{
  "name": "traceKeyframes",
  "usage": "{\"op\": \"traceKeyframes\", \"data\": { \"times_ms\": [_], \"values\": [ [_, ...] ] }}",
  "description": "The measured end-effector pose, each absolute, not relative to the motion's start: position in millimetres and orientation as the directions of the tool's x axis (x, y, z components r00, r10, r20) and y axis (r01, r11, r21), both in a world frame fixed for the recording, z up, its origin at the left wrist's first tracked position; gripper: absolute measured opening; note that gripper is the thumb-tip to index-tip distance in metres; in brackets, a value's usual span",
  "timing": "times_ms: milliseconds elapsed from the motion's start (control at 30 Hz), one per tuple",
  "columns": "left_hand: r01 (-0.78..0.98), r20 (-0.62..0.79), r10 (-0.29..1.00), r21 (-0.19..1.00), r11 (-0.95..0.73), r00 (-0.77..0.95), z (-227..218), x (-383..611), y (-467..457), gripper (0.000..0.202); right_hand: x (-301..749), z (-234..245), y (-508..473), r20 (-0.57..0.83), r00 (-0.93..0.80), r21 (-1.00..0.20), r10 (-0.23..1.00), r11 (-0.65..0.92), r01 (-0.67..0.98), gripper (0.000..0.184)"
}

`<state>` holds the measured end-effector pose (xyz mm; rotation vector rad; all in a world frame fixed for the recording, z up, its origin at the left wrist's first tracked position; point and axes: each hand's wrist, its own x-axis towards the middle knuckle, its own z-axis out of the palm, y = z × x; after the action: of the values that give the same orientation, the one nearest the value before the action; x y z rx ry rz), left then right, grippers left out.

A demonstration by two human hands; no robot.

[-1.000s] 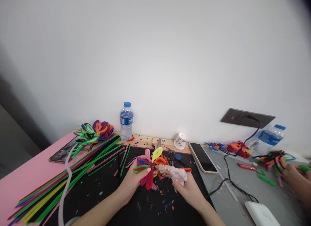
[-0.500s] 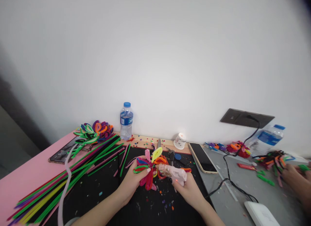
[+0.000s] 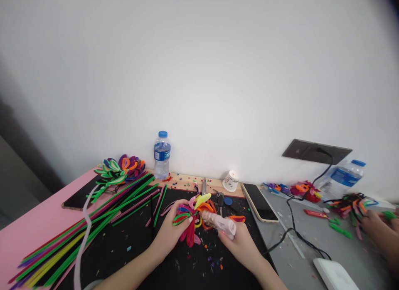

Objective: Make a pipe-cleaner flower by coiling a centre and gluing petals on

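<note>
My left hand (image 3: 170, 236) is closed round a flower of looped pipe cleaners (image 3: 190, 217) in pink, red, green, yellow and orange, held just above the black mat (image 3: 140, 248). My right hand (image 3: 241, 245) grips a pale pink glue gun (image 3: 220, 222), whose nozzle points left into the flower's middle. A red light glows on the gun's body.
Long pipe cleaners (image 3: 90, 227) lie fanned at the left beside finished flowers (image 3: 120, 169) and a dark phone (image 3: 77, 197). A water bottle (image 3: 162, 155), small white cup (image 3: 230, 181) and phone (image 3: 260, 202) stand behind. Another person's hands (image 3: 378, 229) work at the right, near a cable (image 3: 299, 236).
The flower and glue gun have tilted and shifted slightly up and left; my right hand has turned the gun's nozzle closer into the flower. Everything else is unchanged.
</note>
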<state>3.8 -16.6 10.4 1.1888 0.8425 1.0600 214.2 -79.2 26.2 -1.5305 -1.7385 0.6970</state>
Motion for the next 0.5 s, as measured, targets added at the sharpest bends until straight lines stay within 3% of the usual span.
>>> {"op": "traceKeyframes", "data": {
  "times_ms": [267, 367, 500],
  "values": [
    [-0.209, 0.016, 0.958, 0.977, 0.046, 0.286, 6.6, 3.2, -14.3, 0.029, 216.9, 28.1, -79.8, 0.124, -0.015, -0.809, 0.992, 0.11, 0.577, 0.013],
    [-0.245, -0.01, 0.978, 0.967, 0.062, 0.21, 4.1, 2.2, -11.6, 0.031, 223.4, 24.1, -79.7, 0.05, 0.032, -0.866, 0.998, 0.027, 0.499, 0.013],
    [-0.37, -0.063, 0.989, 0.923, 0.108, 0.132, -0.6, 0.7, -5.9, 0.042, 236.9, 15.8, -78.4, -0.072, 0.125, -0.937, 0.99, -0.11, 0.333, 0.026]
  ]
}}
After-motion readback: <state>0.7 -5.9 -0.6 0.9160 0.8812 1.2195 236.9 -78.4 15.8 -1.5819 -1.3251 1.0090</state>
